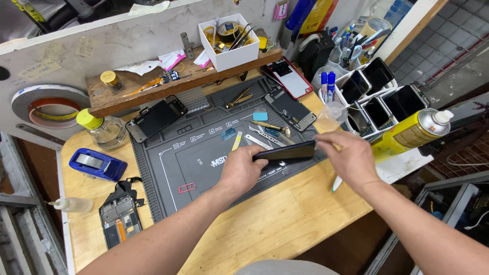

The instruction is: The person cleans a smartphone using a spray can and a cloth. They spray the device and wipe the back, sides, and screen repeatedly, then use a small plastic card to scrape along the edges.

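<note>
At the far left of the frame a roll of double-sided tape [48, 104] hangs on the wall panel, with a yellow-capped glass bottle [104, 128] and a blue case [97, 164] on the wooden bench [285, 224] below it. At lower left lies an opened phone frame [120, 216] with its insides showing, beside a small white squeeze bottle [72, 204].

The grey repair mat [198, 153] fills the middle of the frame. Above its centre the left hand [241, 170] grips a dark phone [285, 152] by its left end, fingers wrapped under and thumb on top, holding it flat and lifted off the mat. Just behind it on the mat lie tweezers [265, 136] and a brass-handled tool [270, 126].

The right hand [349, 159] meets the phone's right end, fingers curled narrow; it seems to pinch something thin at that edge, though the view is too poor to tell what, or whether the fingertips close on the phone itself.

Judging by the grip, the step in hand is work along the phone's right edge, likely cleaning or prying at the seam. The next move calls for the left hand to keep the phone level and steady while the right works gently along the edge.

At right stand a rack of phones [387, 99] and a yellow spray can [410, 133].
</note>
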